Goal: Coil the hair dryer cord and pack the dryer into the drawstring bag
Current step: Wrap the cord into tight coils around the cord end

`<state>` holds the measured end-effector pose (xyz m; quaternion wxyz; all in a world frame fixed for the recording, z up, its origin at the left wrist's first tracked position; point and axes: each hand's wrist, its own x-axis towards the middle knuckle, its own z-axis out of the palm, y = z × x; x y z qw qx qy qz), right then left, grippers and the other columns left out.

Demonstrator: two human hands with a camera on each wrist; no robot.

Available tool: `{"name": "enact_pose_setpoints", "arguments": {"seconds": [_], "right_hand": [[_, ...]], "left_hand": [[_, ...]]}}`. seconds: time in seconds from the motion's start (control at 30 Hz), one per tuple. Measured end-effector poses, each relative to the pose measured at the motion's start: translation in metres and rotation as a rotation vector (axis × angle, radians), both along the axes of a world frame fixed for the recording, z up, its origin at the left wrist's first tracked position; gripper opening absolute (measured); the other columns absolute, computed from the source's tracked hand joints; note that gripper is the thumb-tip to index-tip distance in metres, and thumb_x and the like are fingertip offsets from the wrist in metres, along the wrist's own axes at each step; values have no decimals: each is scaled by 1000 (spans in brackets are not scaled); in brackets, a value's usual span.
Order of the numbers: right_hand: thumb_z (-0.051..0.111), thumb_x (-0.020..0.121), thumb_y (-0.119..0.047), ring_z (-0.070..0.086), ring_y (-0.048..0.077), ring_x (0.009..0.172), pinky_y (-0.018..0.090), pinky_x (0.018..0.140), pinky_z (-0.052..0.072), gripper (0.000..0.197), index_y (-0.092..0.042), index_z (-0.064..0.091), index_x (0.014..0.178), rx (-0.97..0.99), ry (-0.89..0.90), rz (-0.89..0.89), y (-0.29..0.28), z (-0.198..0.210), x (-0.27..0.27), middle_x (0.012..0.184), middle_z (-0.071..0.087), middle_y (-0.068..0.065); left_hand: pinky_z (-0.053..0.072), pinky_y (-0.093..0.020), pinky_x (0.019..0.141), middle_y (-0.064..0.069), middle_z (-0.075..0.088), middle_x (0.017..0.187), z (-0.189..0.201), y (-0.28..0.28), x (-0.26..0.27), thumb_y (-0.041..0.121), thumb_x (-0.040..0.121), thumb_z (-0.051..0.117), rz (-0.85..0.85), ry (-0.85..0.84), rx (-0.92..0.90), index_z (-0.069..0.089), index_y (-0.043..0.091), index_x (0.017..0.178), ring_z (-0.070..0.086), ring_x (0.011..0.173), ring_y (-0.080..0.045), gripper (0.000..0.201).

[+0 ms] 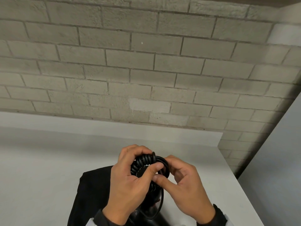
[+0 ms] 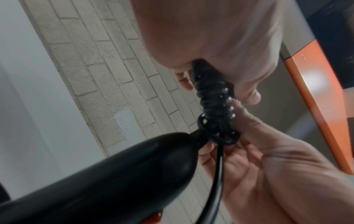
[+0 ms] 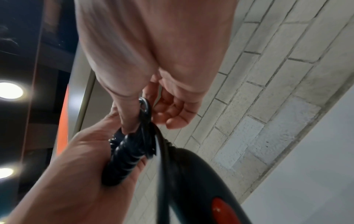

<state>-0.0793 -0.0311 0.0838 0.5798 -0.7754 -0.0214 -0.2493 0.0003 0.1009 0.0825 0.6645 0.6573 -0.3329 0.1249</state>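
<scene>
I see the left hand (image 1: 130, 175) curled around the springy rubbery coiled cord (image 1: 143, 162) above the worktop (image 1: 40, 160), right hand (image 1: 184, 178) pinching a loop; dryer (image 2: 114, 174) hangs below, so I'd grip the bundle's middle, else it unwinds

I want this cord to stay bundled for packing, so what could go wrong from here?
1. The coiled cord is held only by the left hand and the right hand; easing either grip could let the springy loops unwind.
2. A straight stretch of cord hangs down to the hair dryer, and may snag when it goes into the black bag.
</scene>
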Motion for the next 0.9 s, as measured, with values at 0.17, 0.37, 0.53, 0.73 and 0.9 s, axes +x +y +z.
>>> {"name": "enact_pose_setpoints", "arguments": {"seconds": [0.17,0.37,0.53,0.73,0.9], "right_hand": [[77,79,-6,68,25,92,45,88,53,27,-23,73,99,15,35,-6,1,6,-4,92,74,4],[87,67,-19,61,22,85,36,92,46,62,-44,52,112,66,57,-129,5,0,-7,84,72,4],[73,74,-45,53,10,96,12,80,40,21,-42,63,92,-397,-138,-465,22,-6,-10,114,55,-19],[58,82,-49,57,20,79,29,55,49,17,-42,73,88,-648,-16,-701,46,-1,-10,116,67,-7],[47,84,-49,60,21,77,28,48,47,28,-44,74,93,-630,201,-690,54,1,-9,127,65,-2]], "left_hand": [[59,-28,73,3,72,90,5,-1,-5,30,70,87,-114,156,-46,67,34,90,71,86,-15,28],[58,-31,76,7,73,88,9,-1,-6,30,65,80,-110,266,-73,69,34,87,71,84,-10,25],[56,-30,76,7,73,87,10,-1,-6,32,65,81,-60,304,-98,69,34,86,71,84,-9,25],[56,-22,67,7,74,85,11,-2,-6,33,62,81,-41,327,-130,70,27,86,72,81,-10,28],[56,-18,69,9,74,83,12,-4,-10,30,60,81,-32,306,-151,70,23,86,71,78,-6,29]]}}
